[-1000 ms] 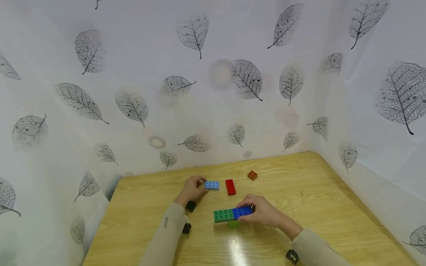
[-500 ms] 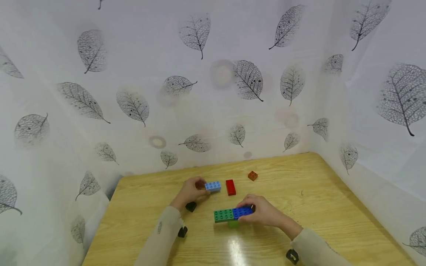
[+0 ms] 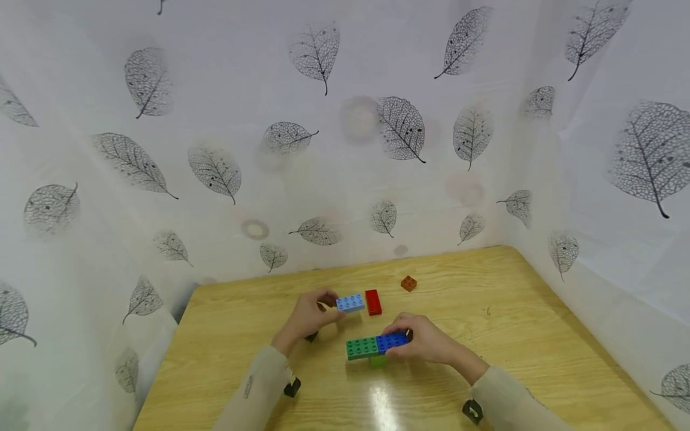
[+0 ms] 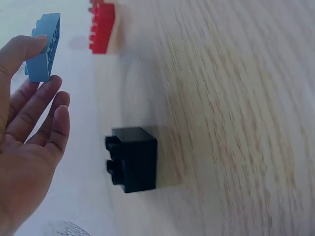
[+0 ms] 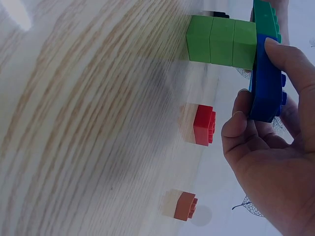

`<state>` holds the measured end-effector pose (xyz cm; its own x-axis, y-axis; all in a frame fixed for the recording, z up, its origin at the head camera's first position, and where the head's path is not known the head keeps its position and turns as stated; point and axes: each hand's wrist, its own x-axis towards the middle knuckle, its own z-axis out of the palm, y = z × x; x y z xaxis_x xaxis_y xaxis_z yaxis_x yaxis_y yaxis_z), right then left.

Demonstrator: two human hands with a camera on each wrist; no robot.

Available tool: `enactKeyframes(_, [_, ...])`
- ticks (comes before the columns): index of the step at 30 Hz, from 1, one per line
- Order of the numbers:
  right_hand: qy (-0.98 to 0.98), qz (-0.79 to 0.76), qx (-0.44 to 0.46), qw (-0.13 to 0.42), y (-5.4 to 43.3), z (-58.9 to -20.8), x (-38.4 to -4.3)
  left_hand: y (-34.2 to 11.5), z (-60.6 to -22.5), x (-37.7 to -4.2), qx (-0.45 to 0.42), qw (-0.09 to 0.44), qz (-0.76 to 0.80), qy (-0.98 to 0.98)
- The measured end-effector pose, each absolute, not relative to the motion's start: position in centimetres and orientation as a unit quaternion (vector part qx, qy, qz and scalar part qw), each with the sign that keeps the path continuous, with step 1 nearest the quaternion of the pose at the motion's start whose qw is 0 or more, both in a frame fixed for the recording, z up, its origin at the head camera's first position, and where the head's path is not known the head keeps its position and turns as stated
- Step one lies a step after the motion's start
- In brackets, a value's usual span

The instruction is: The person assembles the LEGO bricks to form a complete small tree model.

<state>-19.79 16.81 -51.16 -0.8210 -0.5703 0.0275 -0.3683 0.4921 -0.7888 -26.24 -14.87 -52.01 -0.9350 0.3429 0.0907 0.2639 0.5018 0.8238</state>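
Observation:
My left hand (image 3: 306, 313) pinches a light blue toy brick (image 3: 350, 303) between thumb and fingers. In the left wrist view this brick (image 4: 38, 70) is raised off the table, its hollow underside partly showing. My right hand (image 3: 427, 341) grips the end of a dark blue brick (image 3: 392, 342), thumb on one side and fingers on the other. A green brick (image 3: 362, 348) lies end to end with it. Both rest across a stack of several lime green bricks (image 5: 221, 42), which stands on the table in the right wrist view.
Just beyond the light blue brick lies a red brick (image 3: 373, 302). Farther back on the wooden table (image 3: 485, 287) is a small orange-brown brick (image 3: 408, 283). A black brick (image 4: 134, 160) sits near my left wrist. A leaf-patterned white curtain (image 3: 345, 191) encloses the table.
The light blue brick has come up off the table in my left hand and shifted slightly right, toward the red brick. My right hand and the stack have stayed put.

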Motion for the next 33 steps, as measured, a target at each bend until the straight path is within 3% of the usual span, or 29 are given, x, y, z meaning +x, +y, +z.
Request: enactKeyframes(33, [0.851,-0.431,-0.271,0.128,16.9,-51.1,-19.9,-13.1,-50.2,-19.8,0.277,0.070,0.483,0.828])
